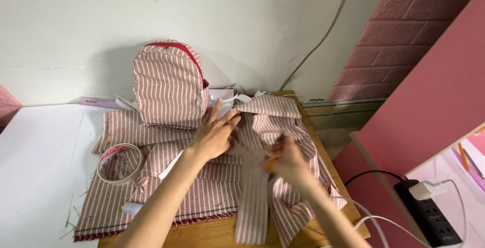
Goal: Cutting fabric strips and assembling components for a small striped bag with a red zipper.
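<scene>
My left hand [216,132] lies on a heap of pink-and-white striped fabric [212,192], fingers spread and pressing a folded piece down. My right hand [286,163] is blurred and closed around a small tool with an orange handle [271,164], probably scissors, at a long striped fabric strip [252,202] that hangs toward the table's front edge. A small striped backpack [169,84] with red zipper trim stands upright behind the hands, against the wall.
A roll of tape [119,163] lies on the fabric at left, a white tube-like object [132,208] near the front. The wooden table's edge [212,233] is close. A white surface [40,167] spreads left. A black power strip [434,212] with white plug and cables sits lower right, by pink boards.
</scene>
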